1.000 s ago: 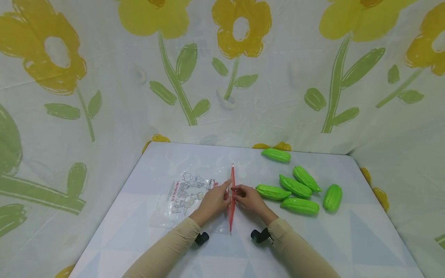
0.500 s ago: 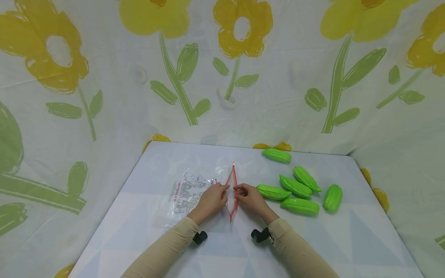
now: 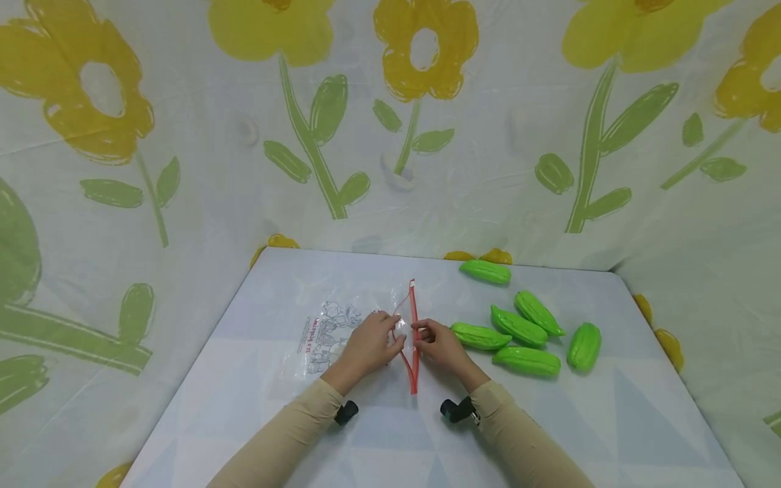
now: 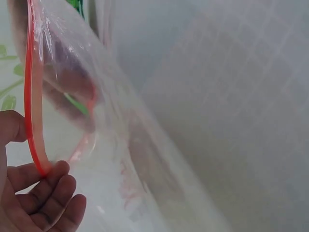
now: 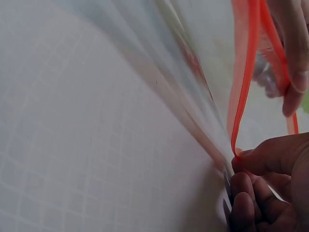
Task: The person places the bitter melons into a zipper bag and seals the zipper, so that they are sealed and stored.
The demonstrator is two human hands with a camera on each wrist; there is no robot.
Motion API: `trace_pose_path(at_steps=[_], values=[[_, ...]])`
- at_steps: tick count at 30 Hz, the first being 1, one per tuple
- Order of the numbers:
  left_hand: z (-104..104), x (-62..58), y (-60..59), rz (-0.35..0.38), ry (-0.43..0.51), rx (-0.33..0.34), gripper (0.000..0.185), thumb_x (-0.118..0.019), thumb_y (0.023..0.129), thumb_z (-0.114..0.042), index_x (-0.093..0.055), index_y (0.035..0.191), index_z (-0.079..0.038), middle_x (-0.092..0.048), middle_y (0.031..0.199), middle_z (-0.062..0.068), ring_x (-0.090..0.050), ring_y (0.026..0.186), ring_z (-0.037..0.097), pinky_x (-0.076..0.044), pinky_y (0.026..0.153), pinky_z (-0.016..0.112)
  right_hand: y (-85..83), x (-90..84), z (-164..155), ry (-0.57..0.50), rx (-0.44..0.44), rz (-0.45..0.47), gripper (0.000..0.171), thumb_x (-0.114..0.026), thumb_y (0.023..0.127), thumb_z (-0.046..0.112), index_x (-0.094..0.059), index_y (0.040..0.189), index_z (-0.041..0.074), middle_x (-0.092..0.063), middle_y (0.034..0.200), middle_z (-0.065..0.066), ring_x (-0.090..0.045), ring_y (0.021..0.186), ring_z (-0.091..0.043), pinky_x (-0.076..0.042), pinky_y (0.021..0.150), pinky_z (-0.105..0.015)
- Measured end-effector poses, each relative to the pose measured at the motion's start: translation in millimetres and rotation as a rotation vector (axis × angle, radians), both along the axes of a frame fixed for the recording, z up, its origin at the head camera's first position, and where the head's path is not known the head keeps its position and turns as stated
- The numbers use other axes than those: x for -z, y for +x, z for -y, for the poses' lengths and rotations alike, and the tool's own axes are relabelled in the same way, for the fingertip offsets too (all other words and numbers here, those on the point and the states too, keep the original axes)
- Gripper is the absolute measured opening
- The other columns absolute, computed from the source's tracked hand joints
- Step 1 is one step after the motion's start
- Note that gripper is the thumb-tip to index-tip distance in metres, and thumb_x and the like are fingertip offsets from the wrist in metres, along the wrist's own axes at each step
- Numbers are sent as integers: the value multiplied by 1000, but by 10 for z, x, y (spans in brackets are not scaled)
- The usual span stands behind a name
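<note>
Clear bag (image 3: 342,332) on surface (image 3: 610,420): left hand (image 3: 366,347) and right hand (image 3: 442,347) each pinch its red zip (image 3: 414,339), six green gourds (image 3: 527,361) beside.

right hand (image 5: 270,193) pinches red zip strip (image 5: 248,72) of clear plastic bag (image 5: 164,72) | other hand's fingers (image 5: 292,53) probably hold far lip | pale tabletop (image 5: 72,145) beneath

Off to your right: six green toy gourds

You had one gourd (image 3: 485,272) lying apart near the far edge of the pale table (image 3: 641,420), and five more (image 3: 528,335) clustered closer in on the right, some touching. A cloth (image 3: 183,135) printed with yellow flowers and green leaves hung behind and beside the table.
</note>
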State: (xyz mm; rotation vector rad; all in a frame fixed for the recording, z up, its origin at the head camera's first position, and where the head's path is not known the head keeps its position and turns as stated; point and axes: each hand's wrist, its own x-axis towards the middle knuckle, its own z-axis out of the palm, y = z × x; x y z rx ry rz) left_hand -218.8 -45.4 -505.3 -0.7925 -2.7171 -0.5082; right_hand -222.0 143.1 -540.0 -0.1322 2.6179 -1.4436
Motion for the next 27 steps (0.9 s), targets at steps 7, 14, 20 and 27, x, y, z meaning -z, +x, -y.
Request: trace_pose_path(at_steps=[7, 14, 20, 27], values=[[72, -188, 1, -43, 33, -16, 46, -61, 84, -41, -65, 117, -9, -60, 94, 2, -54, 84, 15, -51, 66, 28, 8, -17, -11, 18, -24, -12, 34, -67, 84, 9, -61, 117, 12, -60, 87, -2, -54, 75, -15, -49, 57, -25], [155, -353, -14, -48, 68, -43, 47, -64, 82, -44, -65, 117, -12, -55, 89, -2, -45, 77, 10, -45, 60, 22, -1, -12, -19, 43, -9, 28, 34, -66, 85, 12, -60, 118, 16, -59, 89, -1, -54, 77, -15, -50, 61, -25], [216, -453, -26, -52, 90, -53, 45, -64, 81, -44, -66, 114, -14, -54, 87, -3, -45, 76, 10, -43, 59, 21, 1, -14, -27, 43, 3, 34, 34, -67, 85, 12, -60, 118, 16, -60, 90, 0, -54, 79, -16, -50, 62, -26], [281, -528, -51, -103, 122, -44, 39, -68, 79, -41, -69, 109, -17, -51, 81, -6, -43, 73, 8, -41, 55, 20, 0, -29, -28, 59, 2, 9, 34, -66, 84, 10, -61, 117, 15, -59, 88, -1, -54, 77, -15, -49, 61, -26]])
